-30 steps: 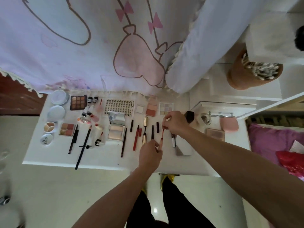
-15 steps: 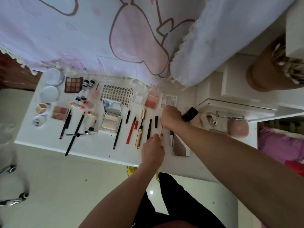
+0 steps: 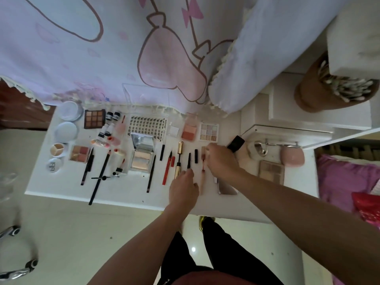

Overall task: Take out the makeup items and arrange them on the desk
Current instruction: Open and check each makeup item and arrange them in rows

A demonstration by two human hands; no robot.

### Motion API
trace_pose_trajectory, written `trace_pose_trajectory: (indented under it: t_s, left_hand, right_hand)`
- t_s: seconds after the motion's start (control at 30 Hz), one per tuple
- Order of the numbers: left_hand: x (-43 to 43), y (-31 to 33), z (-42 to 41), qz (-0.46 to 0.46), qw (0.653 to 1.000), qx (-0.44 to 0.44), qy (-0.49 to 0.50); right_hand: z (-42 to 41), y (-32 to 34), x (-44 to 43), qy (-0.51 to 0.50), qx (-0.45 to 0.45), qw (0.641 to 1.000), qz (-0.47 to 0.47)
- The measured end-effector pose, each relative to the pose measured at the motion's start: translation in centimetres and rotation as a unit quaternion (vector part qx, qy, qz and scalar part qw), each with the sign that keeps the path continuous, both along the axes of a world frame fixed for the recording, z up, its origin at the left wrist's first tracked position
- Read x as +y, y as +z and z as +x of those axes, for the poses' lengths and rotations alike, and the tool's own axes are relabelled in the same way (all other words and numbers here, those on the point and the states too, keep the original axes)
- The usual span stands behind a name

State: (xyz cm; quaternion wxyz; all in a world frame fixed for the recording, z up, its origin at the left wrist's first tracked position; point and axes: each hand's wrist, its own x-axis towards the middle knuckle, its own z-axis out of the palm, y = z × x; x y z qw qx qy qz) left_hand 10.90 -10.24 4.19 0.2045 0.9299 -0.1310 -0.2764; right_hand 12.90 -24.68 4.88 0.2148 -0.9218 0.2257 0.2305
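A white surface (image 3: 41, 183) ran across the middle of the frame under a pale cartoon-printed cloth (image 3: 92, 58), with makeup laid out on it in rows. At centre right, a slim pink tube (image 3: 202, 177) lay lengthwise between the two hands. The right hand (image 3: 221, 161) had its fingers curled in against the tube's upper end and held it there. The left hand (image 3: 184, 189) sat just left of the tube's lower end, knuckles up and fingers bent down toward the surface; whether it gripped anything could not be told.

Left of the tube lay a short black stick (image 3: 196, 155), a black pencil (image 3: 188, 160), a gold mascara (image 3: 178, 159) and a red pencil (image 3: 167, 171), side by side and apart. Further left stood an open mirrored compact (image 3: 141, 156). A nine-pan brown palette (image 3: 94, 118) sat at the upper left of the surface, and a pastel palette (image 3: 209, 131) just above the right hand.
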Motion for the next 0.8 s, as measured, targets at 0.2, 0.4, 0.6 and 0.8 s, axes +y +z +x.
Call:
trace_pose_trajectory:
  t_s: [0.2, 0.4, 0.6, 0.8]
  left_hand:
    - [2.7, 1.4, 1.7, 0.013, 0.999, -0.037, -0.036]
    - [5.7, 2.0, 2.9, 0.029, 0.997, -0.059, -0.040]
    - [8.5, 1.9, 3.3, 0.041, 0.996, -0.051, -0.056]
    - [10.2, 2.1, 3.6, 0.037, 0.997, -0.034, -0.060]
  right_hand:
    - [-5.0, -0.3, -0.9, -0.010, -0.031, 0.999, -0.041]
    - [-5.2, -1.3, -0.2, -0.009, -0.031, 0.994, -0.105]
    - [-4.0, -1.2, 0.5, 0.030, 0.003, 0.982, -0.188]
    - [-3.4, -1.3, 1.1, 0.010, 0.051, 0.980, -0.192]
